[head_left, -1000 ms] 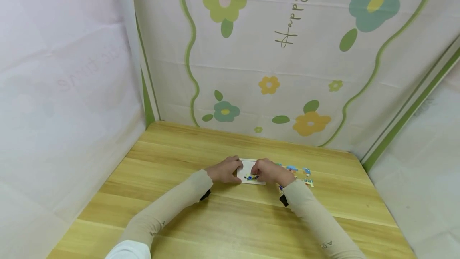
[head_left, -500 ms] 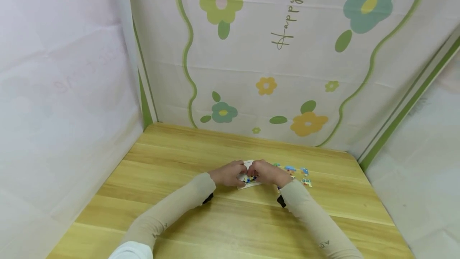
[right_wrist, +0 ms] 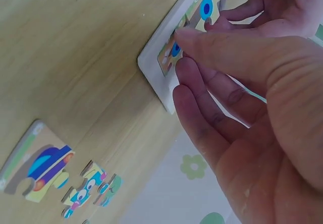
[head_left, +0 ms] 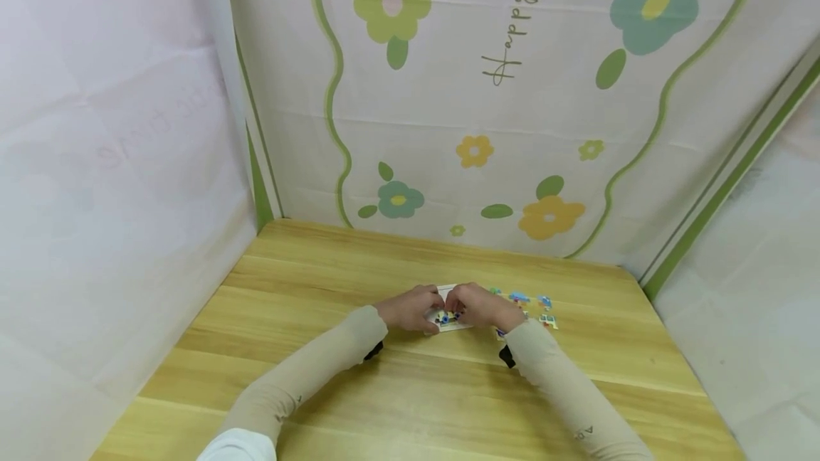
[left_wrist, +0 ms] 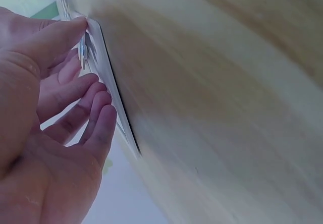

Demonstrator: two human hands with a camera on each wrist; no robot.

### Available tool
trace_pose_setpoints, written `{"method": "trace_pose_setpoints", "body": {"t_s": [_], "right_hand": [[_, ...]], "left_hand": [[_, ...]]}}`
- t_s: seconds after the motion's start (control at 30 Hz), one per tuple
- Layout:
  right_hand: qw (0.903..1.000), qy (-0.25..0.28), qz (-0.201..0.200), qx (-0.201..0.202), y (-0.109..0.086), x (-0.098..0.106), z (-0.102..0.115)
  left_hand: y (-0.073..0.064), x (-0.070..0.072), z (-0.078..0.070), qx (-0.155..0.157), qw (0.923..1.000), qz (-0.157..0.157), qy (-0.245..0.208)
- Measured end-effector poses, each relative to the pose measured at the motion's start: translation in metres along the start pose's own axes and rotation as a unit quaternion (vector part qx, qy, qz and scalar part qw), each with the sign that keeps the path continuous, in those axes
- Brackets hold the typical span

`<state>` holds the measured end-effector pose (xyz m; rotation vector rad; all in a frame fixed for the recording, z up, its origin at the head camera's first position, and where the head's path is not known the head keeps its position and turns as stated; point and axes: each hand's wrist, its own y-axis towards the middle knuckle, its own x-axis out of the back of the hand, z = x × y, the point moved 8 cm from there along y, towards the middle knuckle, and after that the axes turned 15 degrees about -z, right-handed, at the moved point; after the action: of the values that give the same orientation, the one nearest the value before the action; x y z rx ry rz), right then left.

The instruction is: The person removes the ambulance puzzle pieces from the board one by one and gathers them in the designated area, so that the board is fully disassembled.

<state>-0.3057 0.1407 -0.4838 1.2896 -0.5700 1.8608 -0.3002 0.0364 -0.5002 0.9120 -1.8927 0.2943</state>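
Note:
A small white puzzle tray (head_left: 453, 327) lies on the table between both hands, with jigsaw pieces (right_wrist: 206, 8) showing blue wheels along its near side. My left hand (head_left: 410, 309) holds the tray's left side. In the left wrist view, its thumb (left_wrist: 75, 28) touches a tray corner and its other fingertips lie along the edge. My right hand (head_left: 479, 304) bends over the tray's right part, thumb and fingers pinching a jigsaw piece (right_wrist: 166, 57) at the tray's near corner. The fingers hide part of that piece, and both hands cover much of the tray.
Several loose jigsaw pieces (head_left: 547, 321) lie on the wooden table (head_left: 410, 397) right of the tray, partly behind the right wrist. A larger loose piece (right_wrist: 43, 166) shows in the right wrist view. A flower-printed cloth wall (head_left: 410, 105) stands behind, with white cloth at both sides.
The tray has turned slightly, and my left hand has shifted a little right and nearer, closer to the right hand. My right hand stays over the jigsaw pieces in the tray.

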Motion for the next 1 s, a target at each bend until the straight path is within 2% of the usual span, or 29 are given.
{"method": "trace_pose_setpoints", "body": {"t_s": [0.13,0.33,0.57,0.73,1.0], "right_hand": [[0.9999,0.012,-0.001,0.004,-0.002,0.003,0.001],[0.9994,0.019,-0.019,0.023,0.000,0.013,0.001],[0.9994,0.020,-0.022,0.016,0.004,0.012,-0.002],[0.9989,0.045,-0.017,0.000,0.003,0.011,-0.003],[0.9977,0.060,-0.030,-0.007,-0.005,0.020,-0.009]], "left_hand": [[0.002,-0.001,0.001,-0.007,1.0000,0.002,-0.003],[0.009,0.001,0.000,-0.027,0.9995,-0.013,-0.002],[0.010,0.004,0.000,-0.012,0.9998,0.000,0.013],[0.007,0.004,0.000,-0.008,0.9999,0.006,0.014],[0.005,-0.002,0.001,0.004,0.9996,0.007,0.027]]}}
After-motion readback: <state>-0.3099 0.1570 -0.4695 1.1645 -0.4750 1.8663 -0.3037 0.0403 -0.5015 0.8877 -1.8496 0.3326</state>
